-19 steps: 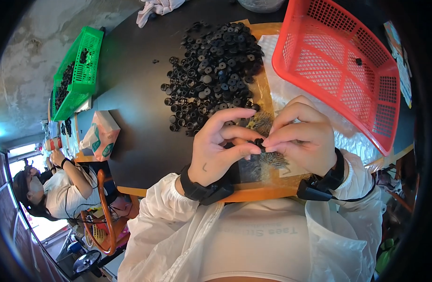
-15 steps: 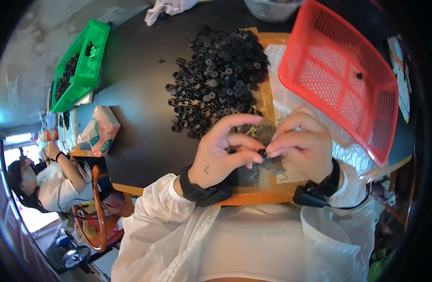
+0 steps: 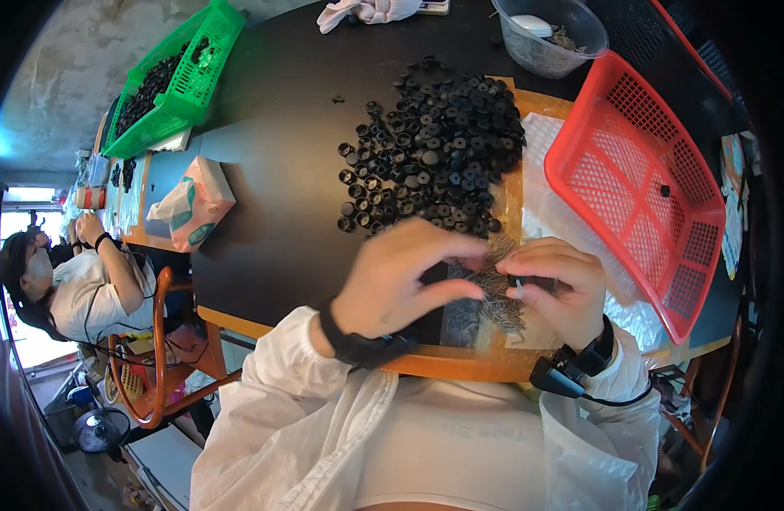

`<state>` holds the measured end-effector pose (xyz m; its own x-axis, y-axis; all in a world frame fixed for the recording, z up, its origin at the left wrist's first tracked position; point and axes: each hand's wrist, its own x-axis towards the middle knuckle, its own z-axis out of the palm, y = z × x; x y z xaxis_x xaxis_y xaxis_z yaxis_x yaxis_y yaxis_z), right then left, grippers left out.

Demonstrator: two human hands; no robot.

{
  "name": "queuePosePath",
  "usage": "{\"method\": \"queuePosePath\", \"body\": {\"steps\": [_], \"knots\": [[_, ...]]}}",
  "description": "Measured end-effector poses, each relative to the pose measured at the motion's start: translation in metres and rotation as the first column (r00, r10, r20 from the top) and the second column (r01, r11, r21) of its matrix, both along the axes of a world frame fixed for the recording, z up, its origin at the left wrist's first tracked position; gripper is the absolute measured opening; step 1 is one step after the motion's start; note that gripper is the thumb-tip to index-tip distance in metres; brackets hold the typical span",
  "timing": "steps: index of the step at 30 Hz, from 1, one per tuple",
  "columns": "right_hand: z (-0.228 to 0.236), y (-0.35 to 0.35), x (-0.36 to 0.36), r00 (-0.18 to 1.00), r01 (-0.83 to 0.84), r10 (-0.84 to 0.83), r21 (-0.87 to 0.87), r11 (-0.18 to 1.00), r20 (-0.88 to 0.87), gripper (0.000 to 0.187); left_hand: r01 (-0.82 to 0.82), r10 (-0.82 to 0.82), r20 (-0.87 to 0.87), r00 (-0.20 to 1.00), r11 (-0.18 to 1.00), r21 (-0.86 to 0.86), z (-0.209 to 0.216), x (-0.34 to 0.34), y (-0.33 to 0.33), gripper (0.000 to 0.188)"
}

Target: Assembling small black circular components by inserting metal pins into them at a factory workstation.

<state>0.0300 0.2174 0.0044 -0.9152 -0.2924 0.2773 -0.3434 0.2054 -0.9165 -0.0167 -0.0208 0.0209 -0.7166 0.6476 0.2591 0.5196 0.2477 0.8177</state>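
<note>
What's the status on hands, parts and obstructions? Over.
Left hand open, blurred; right hand curled, grip unclear. Metal pins lie between, black parts heaped beyond. Red basket off right; nothing visibly blocking.

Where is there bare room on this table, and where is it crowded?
The widest bare patch of dark tabletop lies between the tissue pack and the pile of black parts. The red basket is mostly bare inside. Crowded: the pile itself, and the metal pins between left hand and right hand.
</note>
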Motion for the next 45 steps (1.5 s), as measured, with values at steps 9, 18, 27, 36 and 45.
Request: {"method": "queuePosePath", "body": {"steps": [9,18,27,36,45], "knots": [[-0.006,-0.004,0.007,0.962,0.128,-0.047,-0.289,0.949,0.27,0.041,-0.612,0.503,-0.354,0.788,0.699,-0.37,0.001,0.015,-0.061,0.028],[-0.003,-0.008,0.006,0.921,0.171,-0.041,-0.306,0.937,0.387,0.026,-0.527,0.496,-0.183,0.849,0.767,-0.366,-0.001,0.015,-0.059,0.024],[-0.007,-0.003,0.009,0.961,0.052,0.033,-0.297,0.954,0.276,0.024,-0.127,0.129,0.026,0.991,0.99,-0.064,0.024,0.009,0.004,0.03],[-0.003,-0.006,0.002,0.954,0.157,-0.077,-0.264,0.952,0.288,0.02,-0.03,0.042,0.175,0.984,0.997,-0.068,0.003,0.006,0.028,0.034],[-0.005,-0.007,0.003,0.964,0.166,-0.127,-0.156,0.974,0.235,0.021,-0.098,0.093,0.114,0.989,0.995,0.036,-0.009,0.003,0.023,0.032]]}}
